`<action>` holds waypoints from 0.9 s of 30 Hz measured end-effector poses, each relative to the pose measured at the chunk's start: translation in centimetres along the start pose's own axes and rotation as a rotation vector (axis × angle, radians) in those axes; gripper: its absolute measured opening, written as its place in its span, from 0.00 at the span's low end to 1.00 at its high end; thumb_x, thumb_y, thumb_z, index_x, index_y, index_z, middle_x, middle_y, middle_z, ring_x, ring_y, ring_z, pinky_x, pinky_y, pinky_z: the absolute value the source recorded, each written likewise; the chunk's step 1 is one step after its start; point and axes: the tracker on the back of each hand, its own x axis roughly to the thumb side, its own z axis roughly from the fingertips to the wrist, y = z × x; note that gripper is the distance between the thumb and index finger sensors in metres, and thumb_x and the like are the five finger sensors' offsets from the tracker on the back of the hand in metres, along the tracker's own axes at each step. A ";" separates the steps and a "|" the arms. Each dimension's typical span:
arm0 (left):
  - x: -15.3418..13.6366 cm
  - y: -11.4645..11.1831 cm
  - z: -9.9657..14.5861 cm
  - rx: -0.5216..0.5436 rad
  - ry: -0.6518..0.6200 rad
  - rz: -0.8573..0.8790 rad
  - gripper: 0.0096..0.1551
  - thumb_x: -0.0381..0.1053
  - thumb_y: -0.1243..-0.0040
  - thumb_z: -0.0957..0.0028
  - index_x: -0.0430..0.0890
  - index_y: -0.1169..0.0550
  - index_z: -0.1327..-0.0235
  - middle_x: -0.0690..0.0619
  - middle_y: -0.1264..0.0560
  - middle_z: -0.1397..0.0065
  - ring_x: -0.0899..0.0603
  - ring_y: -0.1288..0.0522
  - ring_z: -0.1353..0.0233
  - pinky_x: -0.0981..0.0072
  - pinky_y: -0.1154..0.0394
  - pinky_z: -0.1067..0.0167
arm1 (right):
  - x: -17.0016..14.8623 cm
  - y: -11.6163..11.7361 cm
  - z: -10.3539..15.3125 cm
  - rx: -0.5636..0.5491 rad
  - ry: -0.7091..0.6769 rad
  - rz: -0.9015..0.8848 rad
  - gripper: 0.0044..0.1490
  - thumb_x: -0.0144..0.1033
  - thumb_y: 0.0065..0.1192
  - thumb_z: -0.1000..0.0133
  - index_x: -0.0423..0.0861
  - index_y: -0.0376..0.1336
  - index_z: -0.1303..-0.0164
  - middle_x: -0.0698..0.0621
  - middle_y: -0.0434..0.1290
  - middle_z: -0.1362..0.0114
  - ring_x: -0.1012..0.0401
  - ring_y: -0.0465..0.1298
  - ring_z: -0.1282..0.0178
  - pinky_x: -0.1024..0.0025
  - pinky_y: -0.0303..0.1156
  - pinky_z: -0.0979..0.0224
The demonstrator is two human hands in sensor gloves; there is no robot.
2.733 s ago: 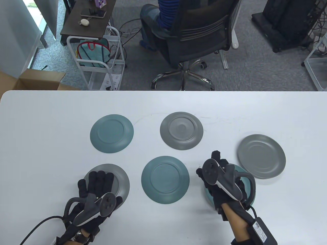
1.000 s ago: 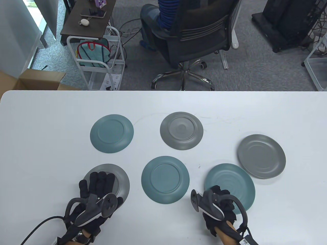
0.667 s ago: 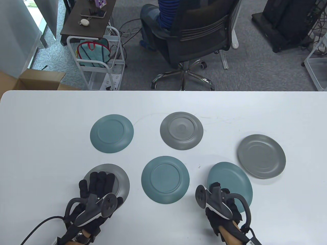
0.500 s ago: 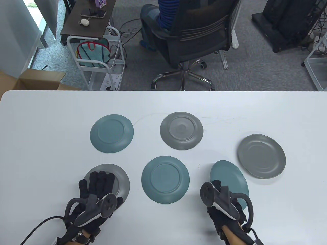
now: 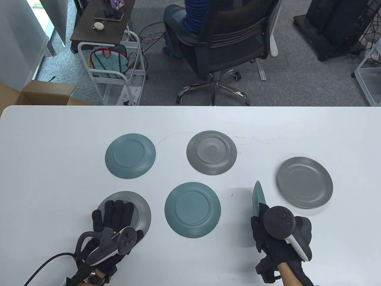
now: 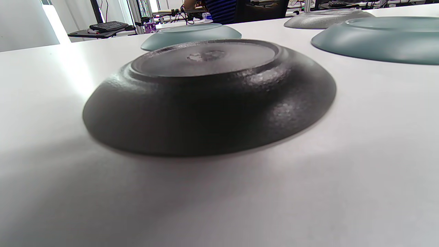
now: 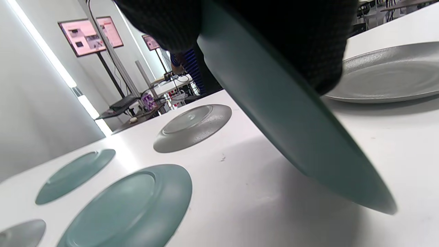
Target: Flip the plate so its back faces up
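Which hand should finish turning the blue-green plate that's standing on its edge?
The right hand. It already grips the teal plate, tipped up nearly on edge. The left hand rests on the dark grey plate on the far side.

I can't read any text, label, brand or number in my views: the pink wall screens (image 7: pixel 91 36) in the right wrist view are too blurred to make out.
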 end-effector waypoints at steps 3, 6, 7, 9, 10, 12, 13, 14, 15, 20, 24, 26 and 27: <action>0.0 0.0 0.0 0.000 0.000 0.000 0.55 0.76 0.64 0.40 0.46 0.60 0.13 0.38 0.57 0.12 0.28 0.55 0.11 0.26 0.56 0.24 | -1.0 -0.9 0.0 -0.002 0.016 -0.119 0.34 0.33 0.60 0.42 0.31 0.56 0.31 0.33 0.74 0.36 0.43 0.81 0.45 0.61 0.80 0.47; 0.0 0.0 0.0 -0.002 0.000 0.000 0.55 0.76 0.64 0.40 0.46 0.60 0.13 0.38 0.57 0.12 0.28 0.55 0.11 0.26 0.56 0.24 | -2.2 -1.5 0.0 0.008 0.031 -0.228 0.34 0.33 0.61 0.43 0.32 0.57 0.31 0.34 0.75 0.37 0.44 0.81 0.46 0.62 0.80 0.48; 0.0 0.0 0.0 -0.002 0.000 0.000 0.55 0.76 0.64 0.40 0.46 0.60 0.12 0.38 0.57 0.12 0.28 0.55 0.11 0.26 0.56 0.24 | -2.7 -1.6 0.0 0.007 0.040 -0.267 0.34 0.33 0.62 0.43 0.32 0.57 0.32 0.34 0.75 0.37 0.44 0.82 0.46 0.62 0.80 0.48; 0.0 0.0 0.0 -0.001 0.000 0.000 0.55 0.76 0.64 0.40 0.46 0.60 0.12 0.38 0.57 0.12 0.28 0.55 0.11 0.26 0.56 0.24 | -3.5 -1.7 -0.1 0.014 0.050 -0.320 0.34 0.33 0.63 0.44 0.32 0.57 0.32 0.35 0.75 0.38 0.45 0.82 0.47 0.62 0.80 0.49; 0.0 0.0 0.0 -0.001 0.000 0.000 0.55 0.76 0.64 0.40 0.46 0.60 0.13 0.38 0.57 0.12 0.28 0.55 0.11 0.26 0.56 0.24 | -3.9 -1.8 -0.1 0.010 0.062 -0.347 0.34 0.34 0.64 0.44 0.33 0.58 0.32 0.35 0.76 0.38 0.46 0.82 0.47 0.63 0.80 0.49; 0.0 0.0 0.0 -0.001 0.000 0.000 0.55 0.76 0.64 0.40 0.46 0.60 0.13 0.38 0.57 0.12 0.28 0.55 0.11 0.26 0.56 0.24 | -4.7 -1.8 -0.1 0.001 0.082 -0.378 0.34 0.34 0.66 0.45 0.34 0.58 0.33 0.36 0.76 0.39 0.47 0.82 0.49 0.63 0.80 0.50; 0.0 0.0 0.0 -0.002 0.000 0.001 0.55 0.76 0.64 0.40 0.46 0.60 0.13 0.38 0.57 0.12 0.28 0.55 0.11 0.26 0.56 0.24 | -5.0 -1.8 -0.1 -0.005 0.091 -0.385 0.34 0.34 0.67 0.45 0.34 0.59 0.33 0.37 0.77 0.40 0.47 0.82 0.49 0.64 0.80 0.50; 0.0 -0.1 0.0 -0.002 0.001 0.000 0.55 0.76 0.64 0.40 0.46 0.60 0.13 0.38 0.57 0.12 0.28 0.55 0.11 0.26 0.56 0.24 | -5.4 -1.8 -0.1 -0.011 0.102 -0.391 0.35 0.35 0.68 0.46 0.35 0.59 0.33 0.38 0.77 0.41 0.48 0.83 0.50 0.64 0.79 0.51; 0.0 0.0 0.0 -0.002 0.000 -0.001 0.55 0.76 0.64 0.40 0.46 0.60 0.13 0.38 0.57 0.12 0.28 0.55 0.11 0.26 0.56 0.24 | -5.7 -1.8 -0.2 -0.012 0.109 -0.397 0.35 0.35 0.69 0.46 0.35 0.59 0.33 0.39 0.77 0.41 0.49 0.83 0.51 0.65 0.79 0.51; 0.0 0.0 0.0 -0.003 0.001 -0.001 0.55 0.76 0.64 0.40 0.46 0.60 0.13 0.38 0.57 0.12 0.28 0.55 0.11 0.26 0.56 0.24 | -7.3 -1.5 -0.3 -0.012 0.158 -0.445 0.36 0.37 0.71 0.48 0.36 0.60 0.34 0.41 0.78 0.43 0.51 0.83 0.53 0.66 0.79 0.52; 0.0 0.0 0.0 -0.004 0.001 0.000 0.55 0.76 0.64 0.40 0.46 0.60 0.13 0.38 0.57 0.12 0.28 0.55 0.11 0.26 0.56 0.24 | -8.4 -1.2 -0.2 -0.001 0.189 -0.474 0.37 0.38 0.71 0.48 0.36 0.59 0.34 0.42 0.78 0.45 0.51 0.83 0.55 0.66 0.79 0.53; 0.0 0.0 0.0 -0.004 0.000 0.000 0.55 0.76 0.64 0.40 0.46 0.60 0.13 0.38 0.57 0.12 0.28 0.55 0.11 0.26 0.56 0.24 | -8.7 -1.1 -0.2 -0.005 0.198 -0.447 0.38 0.39 0.71 0.48 0.36 0.59 0.34 0.44 0.78 0.46 0.52 0.82 0.55 0.66 0.79 0.53; 0.0 0.0 0.0 -0.005 0.000 0.000 0.55 0.76 0.64 0.40 0.46 0.60 0.13 0.38 0.57 0.12 0.28 0.55 0.11 0.26 0.56 0.24 | -8.9 -1.0 -0.2 0.001 0.207 -0.441 0.38 0.40 0.71 0.48 0.35 0.59 0.33 0.44 0.78 0.46 0.53 0.82 0.56 0.67 0.79 0.54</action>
